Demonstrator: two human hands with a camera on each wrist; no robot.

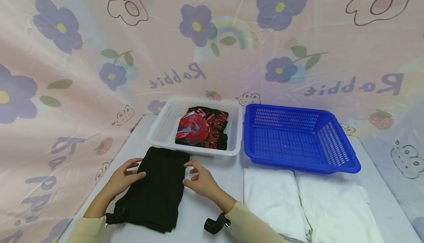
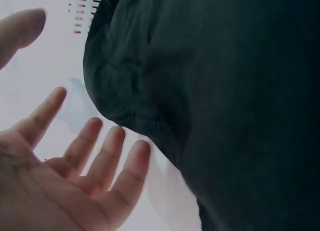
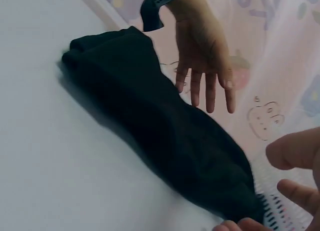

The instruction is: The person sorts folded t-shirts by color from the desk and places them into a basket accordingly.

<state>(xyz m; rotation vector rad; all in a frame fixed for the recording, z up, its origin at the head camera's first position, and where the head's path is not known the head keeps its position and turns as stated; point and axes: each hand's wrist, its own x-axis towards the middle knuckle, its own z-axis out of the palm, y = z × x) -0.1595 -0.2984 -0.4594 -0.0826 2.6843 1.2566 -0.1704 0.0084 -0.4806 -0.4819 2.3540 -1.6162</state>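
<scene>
Two bare hands flank a folded black garment, both relaxed. The left grip point(image 1: 125, 177), released, spreads its fingers along the left edge of the folded black garment point(image 1: 159, 187); in the head view its thumb overlaps the cloth, though from where I stand I cannot tell whether it touches. The right grip point(image 1: 201, 181) is likewise released, fingers gently bent beside the opposite edge; contact there is equally uncertain. The garment lies flat on the left part of the white surface point(image 1: 202, 217), its far end reaching the near rim of the white basket point(image 1: 236, 132).

Farther out: the white basket contains a garment with a red print point(image 1: 202, 129) on black. Immediately to its right stands the blue basket point(image 1: 298, 164), with perforated walls. In front of the latter, two folded white cloths lie side by side, the left cloth point(image 1: 271, 199) and the right cloth point(image 1: 334, 210). Behind everything I see a pink curtain point(image 1: 232, 79), patterned with purple flowers, rabbits and mirrored lettering.
</scene>
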